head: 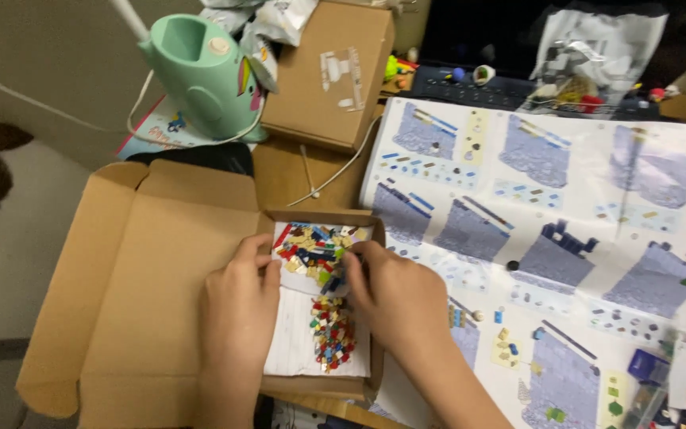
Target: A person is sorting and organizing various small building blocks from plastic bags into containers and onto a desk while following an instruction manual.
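Small bricks [323,262] between left hand [240,298], right hand [398,298]

Small bricks [321,266] lie in open box [160,262]; instruction sheet [565,230] to its right; closed carton [329,75] & lamp [204,75] behind

The light is dim and warm, shadows are soft, the picture is slightly blurred, and the top edge stays dark.

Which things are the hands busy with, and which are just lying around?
In use: left hand, right hand, small colourful plastic bricks, open brown cardboard box, big printed building sheet.

Lying about: mint green plastic device, closed brown cardboard box, crinkly plastic bag.
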